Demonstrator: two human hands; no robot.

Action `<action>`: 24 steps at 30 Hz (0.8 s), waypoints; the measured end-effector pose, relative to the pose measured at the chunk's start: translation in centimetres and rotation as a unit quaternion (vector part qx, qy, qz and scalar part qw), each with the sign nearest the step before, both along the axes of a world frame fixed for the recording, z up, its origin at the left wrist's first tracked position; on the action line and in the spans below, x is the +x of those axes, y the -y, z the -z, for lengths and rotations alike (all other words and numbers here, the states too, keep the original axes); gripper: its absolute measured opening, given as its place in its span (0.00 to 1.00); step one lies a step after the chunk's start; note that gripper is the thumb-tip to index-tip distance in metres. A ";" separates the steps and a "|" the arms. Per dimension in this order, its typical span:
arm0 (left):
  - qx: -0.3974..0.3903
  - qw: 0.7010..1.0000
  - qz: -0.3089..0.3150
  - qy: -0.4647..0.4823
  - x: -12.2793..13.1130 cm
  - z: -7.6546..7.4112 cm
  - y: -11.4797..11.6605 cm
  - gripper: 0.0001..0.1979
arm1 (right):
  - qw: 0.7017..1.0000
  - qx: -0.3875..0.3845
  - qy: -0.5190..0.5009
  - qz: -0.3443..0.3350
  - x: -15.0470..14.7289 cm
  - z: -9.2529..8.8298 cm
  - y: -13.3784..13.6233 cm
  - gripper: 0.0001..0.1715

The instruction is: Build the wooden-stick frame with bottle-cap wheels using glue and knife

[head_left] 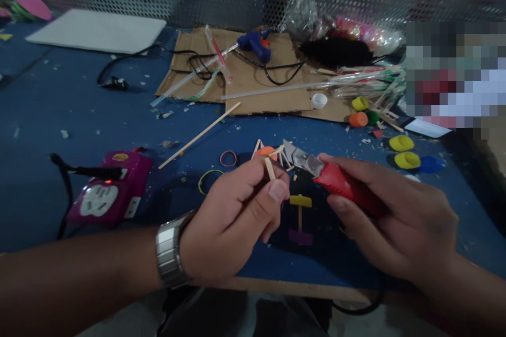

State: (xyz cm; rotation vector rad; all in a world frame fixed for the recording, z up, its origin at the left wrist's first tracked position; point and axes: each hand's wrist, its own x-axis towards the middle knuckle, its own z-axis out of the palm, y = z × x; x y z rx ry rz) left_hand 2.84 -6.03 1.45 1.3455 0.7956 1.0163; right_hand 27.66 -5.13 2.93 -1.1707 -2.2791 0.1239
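Observation:
My left hand (pixel 241 205) pinches a short wooden stick (pixel 270 168) between thumb and fingers, its tip pointing up. In my right hand (pixel 399 216) is a utility knife (pixel 348 184) with a red handle; its blade points left, just above and right of the stick, apart from it. Behind the hands lie small cut stick pieces (pixel 282 157) around an orange disc (pixel 266 152). Between the hands, on the table, is a small stick piece with a yellow end (pixel 301 200) and a purple end (pixel 300 237). A longer wooden stick (pixel 200 136) lies to the left.
A purple power strip (pixel 114 184) with a plugged-in cord sits at left. Cardboard (pixel 264 100) carries a blue glue gun (pixel 255 46) and clear glue sticks. Several bottle caps (pixel 401 142) and a bundle of sticks (pixel 367 81) lie at right. A white board (pixel 98 29) is at back left.

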 end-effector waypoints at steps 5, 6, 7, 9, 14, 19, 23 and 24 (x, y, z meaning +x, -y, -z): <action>0.021 0.999 -0.016 -0.033 -0.1 -0.4 -0.3 0.17 | 1.000 0.003 0.014 0.010 -0.2 -0.1 0.0 0.19; 0.027 0.999 -0.021 -0.036 -0.1 -0.4 -0.4 0.18 | 1.000 0.007 0.021 0.011 -0.2 -0.1 0.0 0.19; 0.029 0.999 -0.025 -0.039 -0.1 -0.4 -0.4 0.18 | 1.000 0.011 0.025 0.014 -0.2 0.0 0.0 0.19; 0.029 0.998 -0.028 -0.039 -0.1 -0.3 -0.5 0.18 | 0.999 0.017 0.025 0.019 -0.2 0.0 0.0 0.19; 0.015 0.999 -0.021 -0.020 0.0 -0.1 -0.5 0.17 | 1.000 0.010 -0.001 0.000 -0.2 0.0 -0.2 0.18; -0.005 1.000 -0.014 0.006 0.1 0.0 -0.4 0.16 | 1.000 0.006 -0.007 -0.011 -0.2 0.0 -0.2 0.18; -0.004 1.000 -0.007 0.013 0.0 0.0 -0.3 0.15 | 1.000 -0.005 0.003 -0.011 -0.2 -0.1 -0.1 0.19; -0.003 1.000 -0.005 0.014 0.0 0.0 -0.3 0.16 | 1.000 -0.006 0.004 -0.018 -0.2 -0.2 0.0 0.19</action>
